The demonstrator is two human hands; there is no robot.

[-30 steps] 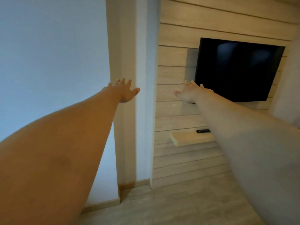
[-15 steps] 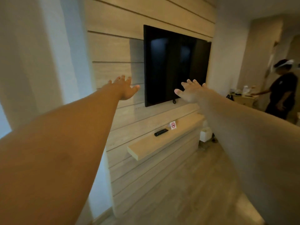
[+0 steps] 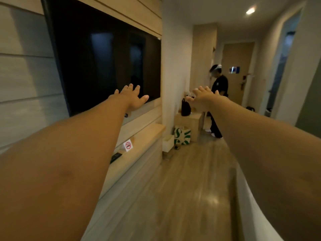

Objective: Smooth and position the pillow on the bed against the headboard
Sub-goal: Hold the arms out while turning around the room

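Observation:
Both my arms are stretched straight out in front of me at chest height. My left hand (image 3: 132,99) is open with fingers spread, held in the air in front of the wall-mounted TV. My right hand (image 3: 202,99) is open too, palm down, with nothing in it. No pillow and no headboard are in view. A white edge (image 3: 250,206), possibly the bed's sheet, shows at the lower right under my right arm.
A black TV (image 3: 104,56) hangs on the wood-panel wall on the left, above a long shelf (image 3: 139,153) with a remote (image 3: 115,157) and a no-smoking sign (image 3: 128,145). Ahead stand a small cabinet (image 3: 189,122), bags and another person (image 3: 218,100) in the corridor. Wooden floor (image 3: 182,188) runs between.
My view has swung to the right, from the wall corner past the TV toward the corridor. Both hands stay stretched out and open.

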